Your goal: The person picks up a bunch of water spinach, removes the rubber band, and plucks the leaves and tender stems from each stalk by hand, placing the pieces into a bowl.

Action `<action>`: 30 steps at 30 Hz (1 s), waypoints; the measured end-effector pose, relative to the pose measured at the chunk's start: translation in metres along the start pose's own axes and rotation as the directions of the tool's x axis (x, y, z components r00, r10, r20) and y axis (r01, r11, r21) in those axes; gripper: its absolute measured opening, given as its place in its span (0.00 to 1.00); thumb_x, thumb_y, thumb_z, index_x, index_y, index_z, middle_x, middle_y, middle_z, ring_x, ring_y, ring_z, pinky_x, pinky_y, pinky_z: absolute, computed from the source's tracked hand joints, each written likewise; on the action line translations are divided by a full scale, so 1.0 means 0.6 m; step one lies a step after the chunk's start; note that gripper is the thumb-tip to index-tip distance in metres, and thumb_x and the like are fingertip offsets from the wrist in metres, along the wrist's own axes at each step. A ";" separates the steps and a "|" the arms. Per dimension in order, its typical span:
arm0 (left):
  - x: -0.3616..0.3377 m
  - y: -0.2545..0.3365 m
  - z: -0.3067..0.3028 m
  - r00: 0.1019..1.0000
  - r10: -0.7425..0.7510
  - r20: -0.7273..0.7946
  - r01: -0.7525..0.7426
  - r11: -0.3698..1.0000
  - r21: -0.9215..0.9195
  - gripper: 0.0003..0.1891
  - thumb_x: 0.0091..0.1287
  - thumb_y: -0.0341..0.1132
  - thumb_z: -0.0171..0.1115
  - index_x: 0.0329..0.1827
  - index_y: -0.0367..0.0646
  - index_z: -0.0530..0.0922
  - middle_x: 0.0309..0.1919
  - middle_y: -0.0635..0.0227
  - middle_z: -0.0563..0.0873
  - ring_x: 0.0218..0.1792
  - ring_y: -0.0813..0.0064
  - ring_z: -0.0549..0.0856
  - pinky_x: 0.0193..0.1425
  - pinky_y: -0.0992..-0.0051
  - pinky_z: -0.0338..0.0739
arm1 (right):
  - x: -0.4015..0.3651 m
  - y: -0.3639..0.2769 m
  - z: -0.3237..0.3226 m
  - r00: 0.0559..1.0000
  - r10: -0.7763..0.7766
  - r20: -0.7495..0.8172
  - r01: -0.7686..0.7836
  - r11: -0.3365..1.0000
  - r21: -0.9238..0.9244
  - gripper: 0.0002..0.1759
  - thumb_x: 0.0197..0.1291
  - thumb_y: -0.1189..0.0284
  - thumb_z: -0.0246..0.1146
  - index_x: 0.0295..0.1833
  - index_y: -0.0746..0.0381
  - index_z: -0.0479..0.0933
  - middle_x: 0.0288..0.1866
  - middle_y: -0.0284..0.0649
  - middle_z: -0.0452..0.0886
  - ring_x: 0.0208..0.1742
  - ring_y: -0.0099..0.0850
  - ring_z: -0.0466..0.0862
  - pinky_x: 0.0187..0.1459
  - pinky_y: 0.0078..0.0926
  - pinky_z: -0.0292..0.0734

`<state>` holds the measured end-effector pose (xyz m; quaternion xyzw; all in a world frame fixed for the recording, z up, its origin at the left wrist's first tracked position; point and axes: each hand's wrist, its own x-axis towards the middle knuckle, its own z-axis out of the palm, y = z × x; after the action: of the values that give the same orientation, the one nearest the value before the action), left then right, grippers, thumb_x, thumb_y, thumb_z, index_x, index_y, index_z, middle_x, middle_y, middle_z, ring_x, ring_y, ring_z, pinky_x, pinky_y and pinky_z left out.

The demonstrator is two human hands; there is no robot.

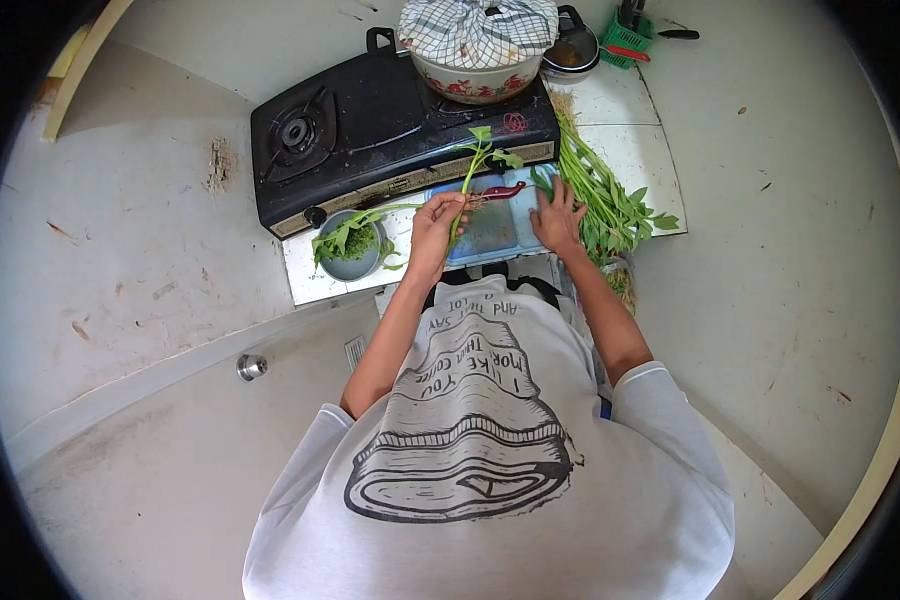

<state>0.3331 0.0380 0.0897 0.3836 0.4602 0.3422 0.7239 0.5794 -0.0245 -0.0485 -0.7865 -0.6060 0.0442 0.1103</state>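
My left hand (437, 234) is closed around green leafy stems (478, 150); one stem rises above the fingers, and another stretches left over a grey bowl (351, 262) with small green leaves in it. Just right of that hand, a small red-handled tool (505, 191), which looks like a knife, lies over a blue divided tray (492, 228). My right hand (558, 218) rests with fingers spread at the tray's light-blue right side, a green leaf at its fingertips. Beside it lies a big bunch of leafy greens (610, 205).
A black gas stove (370, 130) stands behind the tray. On it sits a flowered pot (480, 84) covered by a checked cloth (478, 30). A lidded pan (572, 50) and a green basket (625, 38) with utensils are at the back right.
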 end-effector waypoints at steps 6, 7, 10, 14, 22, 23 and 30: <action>0.002 0.009 0.003 1.000 0.011 -0.014 -0.012 1.000 -0.003 0.08 0.77 0.36 0.63 0.53 0.44 0.83 0.46 0.72 0.87 0.42 0.83 0.80 0.48 0.78 0.73 | 0.015 -0.001 -0.008 0.994 0.105 0.020 -0.107 0.969 0.222 0.25 0.60 0.67 0.68 0.64 0.55 0.80 0.76 0.45 0.63 0.76 0.47 0.60 0.66 0.58 0.56; 0.002 0.010 0.002 1.000 0.014 -0.017 -0.014 1.000 -0.007 0.08 0.77 0.36 0.63 0.52 0.44 0.83 0.46 0.72 0.87 0.42 0.83 0.80 0.47 0.78 0.73 | 0.017 -0.006 -0.017 0.997 0.083 -0.009 -0.079 0.970 0.231 0.24 0.60 0.69 0.68 0.63 0.56 0.80 0.75 0.45 0.65 0.75 0.46 0.63 0.65 0.57 0.58; 0.004 0.012 -0.007 0.999 0.024 -0.022 -0.025 0.999 -0.024 0.09 0.77 0.36 0.63 0.52 0.43 0.83 0.45 0.73 0.86 0.42 0.83 0.80 0.47 0.77 0.73 | 0.025 -0.017 -0.024 0.997 0.008 -0.082 0.018 0.950 0.310 0.22 0.59 0.74 0.68 0.60 0.58 0.82 0.68 0.45 0.70 0.69 0.45 0.71 0.63 0.52 0.64; 0.004 0.010 -0.019 0.997 0.028 -0.068 -0.031 0.999 -0.037 0.08 0.77 0.36 0.62 0.52 0.43 0.82 0.45 0.73 0.86 0.42 0.82 0.79 0.47 0.77 0.72 | 0.056 -0.021 0.021 0.987 -0.100 -0.127 0.148 0.875 0.460 0.17 0.60 0.75 0.69 0.56 0.62 0.83 0.58 0.48 0.78 0.56 0.49 0.81 0.57 0.45 0.75; 0.000 0.002 -0.024 0.991 0.051 -0.121 -0.058 0.997 -0.053 0.09 0.77 0.36 0.62 0.53 0.43 0.83 0.46 0.71 0.87 0.43 0.81 0.80 0.48 0.77 0.73 | 0.082 -0.088 0.047 0.990 -0.132 -0.054 0.139 0.811 0.569 0.15 0.61 0.77 0.69 0.53 0.66 0.82 0.51 0.48 0.79 0.48 0.47 0.84 0.50 0.43 0.81; 0.000 0.001 -0.024 0.991 0.049 -0.128 -0.056 0.997 -0.052 0.09 0.77 0.36 0.62 0.53 0.43 0.83 0.46 0.71 0.87 0.43 0.81 0.80 0.47 0.77 0.73 | 0.084 -0.092 0.052 0.991 -0.129 -0.046 0.131 0.797 0.589 0.15 0.61 0.77 0.69 0.53 0.66 0.81 0.51 0.48 0.79 0.48 0.46 0.84 0.49 0.42 0.82; 0.004 0.011 -0.024 0.992 0.055 -0.116 -0.058 0.998 -0.026 0.10 0.77 0.37 0.62 0.55 0.43 0.82 0.45 0.73 0.87 0.42 0.82 0.81 0.47 0.77 0.73 | 0.071 -0.078 0.017 0.991 -0.129 -0.034 0.119 0.736 0.667 0.16 0.63 0.77 0.66 0.56 0.65 0.80 0.53 0.49 0.82 0.44 0.43 0.87 0.47 0.41 0.82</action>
<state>0.3199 0.0464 0.0902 0.3655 0.4850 0.3906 0.6918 0.5443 0.0289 -0.0453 -0.6527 -0.6018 0.2561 0.3824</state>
